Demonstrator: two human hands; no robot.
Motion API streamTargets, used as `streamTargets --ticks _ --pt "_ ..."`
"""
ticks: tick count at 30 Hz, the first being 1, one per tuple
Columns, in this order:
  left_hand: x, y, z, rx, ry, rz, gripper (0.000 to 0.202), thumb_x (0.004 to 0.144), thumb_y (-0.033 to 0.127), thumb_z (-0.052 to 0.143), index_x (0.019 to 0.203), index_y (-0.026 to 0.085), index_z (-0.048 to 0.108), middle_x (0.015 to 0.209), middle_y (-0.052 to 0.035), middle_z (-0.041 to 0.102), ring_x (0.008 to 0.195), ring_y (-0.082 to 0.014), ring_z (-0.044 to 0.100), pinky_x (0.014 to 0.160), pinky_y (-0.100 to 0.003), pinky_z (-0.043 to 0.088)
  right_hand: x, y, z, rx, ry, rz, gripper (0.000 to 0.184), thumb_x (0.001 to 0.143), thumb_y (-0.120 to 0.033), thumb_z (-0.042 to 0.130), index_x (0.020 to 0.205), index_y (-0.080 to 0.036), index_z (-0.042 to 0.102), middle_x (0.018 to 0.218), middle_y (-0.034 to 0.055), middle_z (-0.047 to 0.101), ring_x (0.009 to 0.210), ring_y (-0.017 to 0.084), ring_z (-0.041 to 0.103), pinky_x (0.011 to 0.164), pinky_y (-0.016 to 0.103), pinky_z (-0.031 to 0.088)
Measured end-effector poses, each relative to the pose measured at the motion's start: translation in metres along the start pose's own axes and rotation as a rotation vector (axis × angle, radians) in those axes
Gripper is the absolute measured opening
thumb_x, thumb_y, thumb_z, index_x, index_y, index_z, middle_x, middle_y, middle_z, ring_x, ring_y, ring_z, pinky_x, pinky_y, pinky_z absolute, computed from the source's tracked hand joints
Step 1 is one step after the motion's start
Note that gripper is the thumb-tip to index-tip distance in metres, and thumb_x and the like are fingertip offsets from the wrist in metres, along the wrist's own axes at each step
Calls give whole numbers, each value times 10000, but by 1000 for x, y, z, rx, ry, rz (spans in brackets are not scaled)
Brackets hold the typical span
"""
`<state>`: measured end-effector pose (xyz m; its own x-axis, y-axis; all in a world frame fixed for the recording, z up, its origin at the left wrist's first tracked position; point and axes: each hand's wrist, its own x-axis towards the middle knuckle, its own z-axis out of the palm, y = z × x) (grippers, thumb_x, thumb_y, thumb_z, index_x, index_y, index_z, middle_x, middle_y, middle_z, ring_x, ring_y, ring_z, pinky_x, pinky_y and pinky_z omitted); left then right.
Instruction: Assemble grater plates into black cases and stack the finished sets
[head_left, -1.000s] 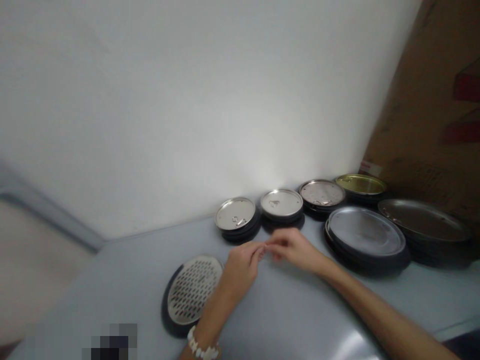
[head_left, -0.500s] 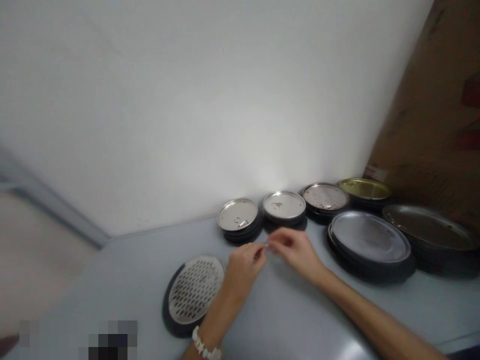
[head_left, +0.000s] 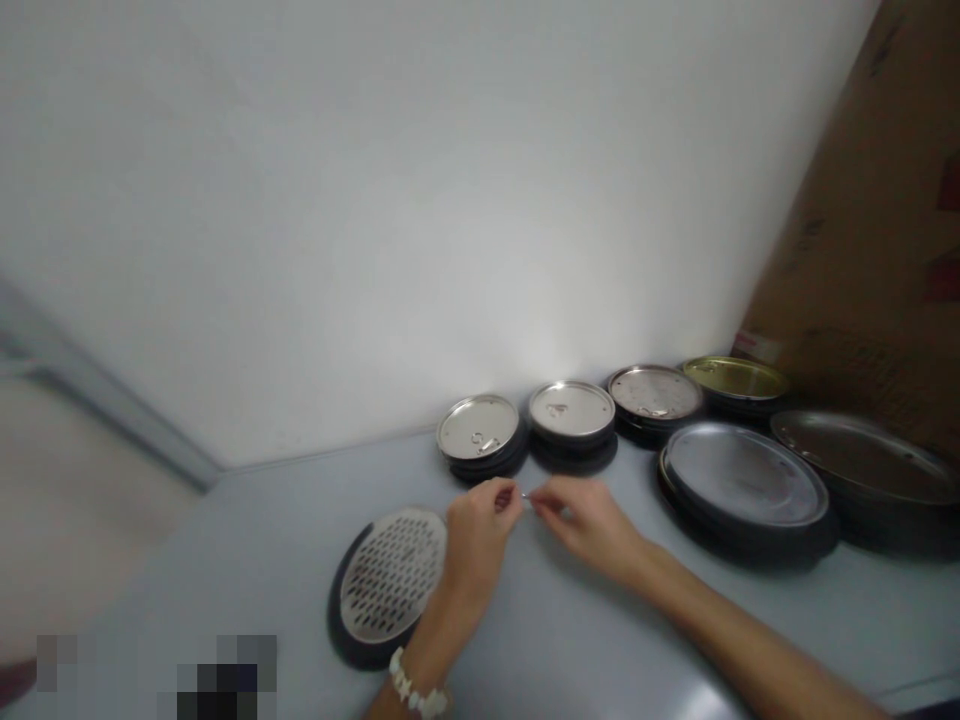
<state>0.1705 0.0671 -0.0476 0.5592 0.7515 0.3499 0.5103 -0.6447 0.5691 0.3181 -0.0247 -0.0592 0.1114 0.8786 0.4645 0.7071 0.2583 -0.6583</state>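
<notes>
Pinching tiny piece: left hand, right hand | perforated disc left | lid stacks behind

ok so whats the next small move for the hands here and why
Probably let one hand take the small shiny piece alone. The left hand and right hand both pinch it between them over the table, so neither is free; the perforated disc lies just beside the left hand. What the piece is, is too small to tell.
</notes>
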Motion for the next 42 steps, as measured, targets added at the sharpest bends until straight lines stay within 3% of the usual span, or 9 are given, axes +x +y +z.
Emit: streamTargets --ticks 4,8,12,18,22,27,30,42 --pt "2 1 -2 -86 36 -18 121 833 170 618 849 190 736 801 -43 769 729 -193 716 705 -271 512 0 1 2 32 83 20 157 914 -175 531 925 -196 686 850 63 726 768 195 676 722 289 499" --pt "0 3 1 -204 -81 39 110 855 178 592 863 192 701 783 -31 751 713 -180 708 686 -252 516 2 3 0 19 192 51 239 908 -113 466 976 -190 682 887 67 660 773 184 627 708 289 488" --pt "-4 7 3 -261 -170 132 127 904 210 554 913 205 681 848 -36 760 778 -177 718 721 -242 520 3 3 -1 22 101 34 318 846 -33 442 933 -185 707 889 66 624 807 183 608 733 293 476" --pt "-2 8 0 -330 -206 174 161 945 244 517 919 191 667 867 -33 753 789 -163 711 736 -238 530 9 4 -8 193 41 117 154 884 -145 567 854 -168 717 819 50 665 770 178 623 692 271 476" --pt "-1 8 0 -417 -219 153 142 928 233 545 893 182 673 835 -20 757 749 -146 712 715 -223 547 12 5 -17 218 -30 92 151 882 -167 590 797 -172 715 769 32 655 720 165 611 650 258 457" --pt "-4 12 1 -471 -149 104 139 911 264 592 897 185 705 819 -12 764 740 -147 723 698 -222 565 9 1 -11 159 110 75 152 867 -156 558 766 -172 671 750 36 652 705 165 602 641 260 446" --pt "-5 13 4 -455 -95 114 93 867 201 622 878 178 711 787 -8 763 698 -140 721 667 -213 571 7 1 -4 171 163 121 139 835 -145 555 726 -176 634 701 24 637 646 156 579 610 257 436" --pt "-9 7 11 -255 43 310 136 827 82 618 892 183 682 792 -3 758 683 -135 718 667 -218 582 7 4 1 240 146 223 137 816 -218 571 713 -170 647 658 22 632 606 152 557 574 253 421"
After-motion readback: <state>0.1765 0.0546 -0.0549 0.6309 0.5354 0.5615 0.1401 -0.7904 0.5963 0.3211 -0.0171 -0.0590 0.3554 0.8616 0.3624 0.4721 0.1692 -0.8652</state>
